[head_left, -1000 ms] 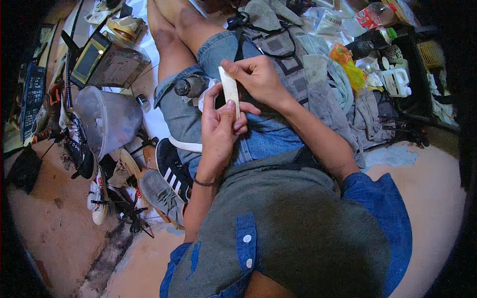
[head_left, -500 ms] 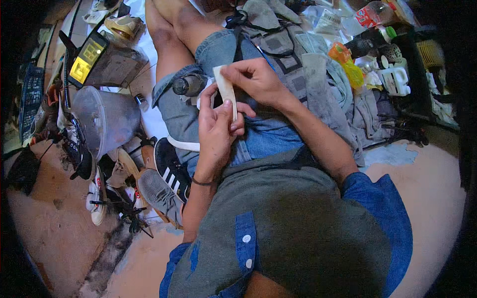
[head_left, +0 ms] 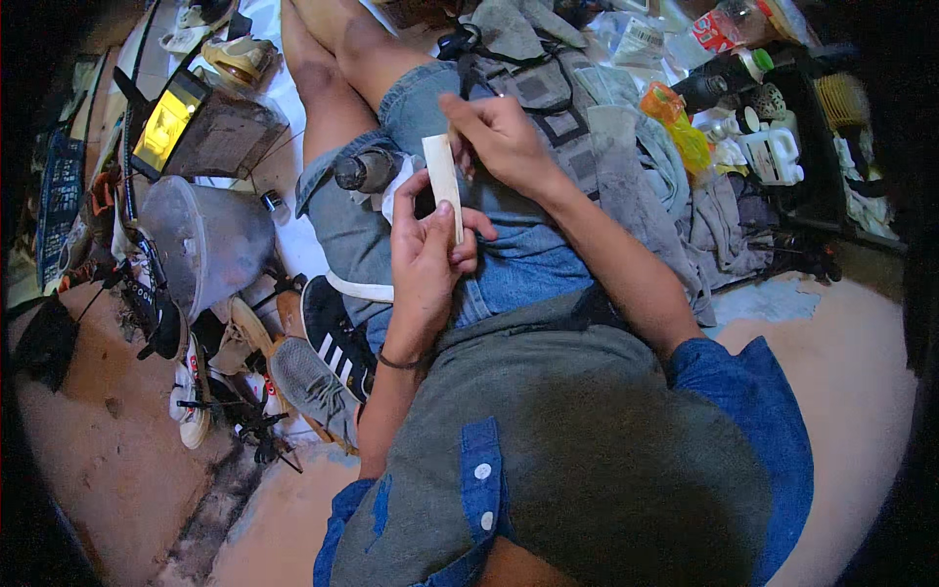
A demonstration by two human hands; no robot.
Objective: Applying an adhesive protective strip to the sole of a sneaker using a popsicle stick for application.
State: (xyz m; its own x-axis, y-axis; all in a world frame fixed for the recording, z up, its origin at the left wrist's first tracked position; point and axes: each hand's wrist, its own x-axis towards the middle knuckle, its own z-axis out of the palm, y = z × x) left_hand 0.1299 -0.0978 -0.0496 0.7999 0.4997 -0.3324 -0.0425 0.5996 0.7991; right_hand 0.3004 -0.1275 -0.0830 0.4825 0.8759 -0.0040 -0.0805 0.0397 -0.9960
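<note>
Strip of off-white material (head_left: 442, 181), in the head view, standing nearly upright over the lap, clamped low down between thumb and fingers of left hand (head_left: 427, 235). Leans a little to the left at its top. Left thumb pressed on the near face, other fingers behind, tips showing past the right edge. Just beside the strip's upper end, right hand (head_left: 509, 147), thumb stretched out to the left, fingers curled in below. Cannot tell, with those fingertips partly hidden, whether closed on anything or touching the strip. Beneath both hands, blue denim shorts (head_left: 528, 259). On the left thigh, dark rounded object (head_left: 367, 171) beside crumpled white cloth (head_left: 398, 186). Left of the left wrist, curved white band (head_left: 362, 291) running over the shorts to the forearm. Farther left, black shoe with white stripes (head_left: 331, 328) next to grey shoe (head_left: 308, 377), then cloudy plastic tub (head_left: 210, 235) and yellow-lit panel (head_left: 168, 125). To the right, rumpled grey cloth (head_left: 626, 186), orange-and-yellow plastic (head_left: 685, 122), white jug (head_left: 773, 157) and clear bottle with red label (head_left: 722, 31).
</note>
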